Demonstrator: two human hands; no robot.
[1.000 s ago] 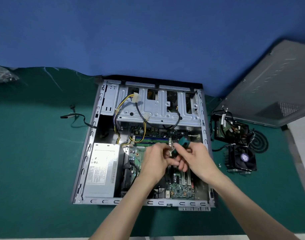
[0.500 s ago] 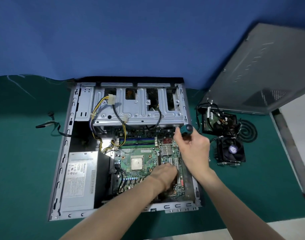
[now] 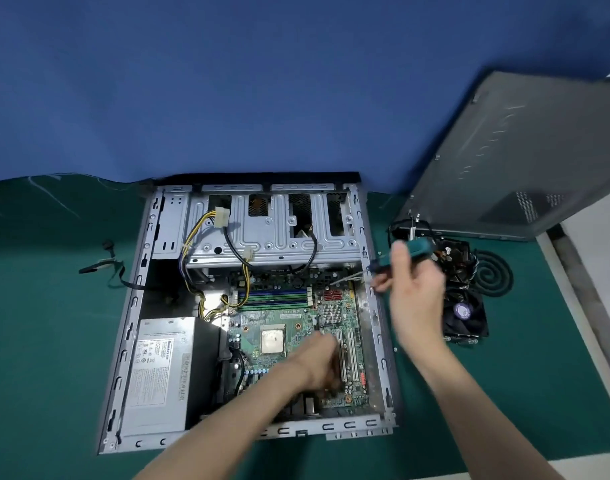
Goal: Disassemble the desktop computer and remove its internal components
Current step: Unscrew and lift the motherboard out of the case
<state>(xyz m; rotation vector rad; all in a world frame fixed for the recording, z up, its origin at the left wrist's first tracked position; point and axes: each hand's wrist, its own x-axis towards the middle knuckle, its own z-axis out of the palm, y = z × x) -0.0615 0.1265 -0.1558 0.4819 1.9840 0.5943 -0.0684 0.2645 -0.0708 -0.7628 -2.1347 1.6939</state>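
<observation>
Low in the middle of the frame, the left hand (image 3: 317, 362) is laid on the board (image 3: 289, 320) beside the white slots (image 3: 348, 355), inside the case (image 3: 296, 433) that lies open on the green mat (image 3: 54, 341). Its fingers are turned under and blurred, so it cannot be told whether anything is pinched or the board is only pressed. The step in hand is judged to be the freeing of the board: each screw should be met with the tip seated square before any turn is made, and the board kept flat so that the bare CPU (image 3: 272, 339) is not scraped. Cables (image 3: 247, 278) at its upper edge are best unplugged before anything is lifted. Further up, at the right, over the case's wall, the right hand (image 3: 414, 296) is clenched round a screwdriver (image 3: 419, 249), the teal handle wrapped by the fingers. Beyond it, a fan (image 3: 464, 313) and the panel (image 3: 521, 150) are set aside
</observation>
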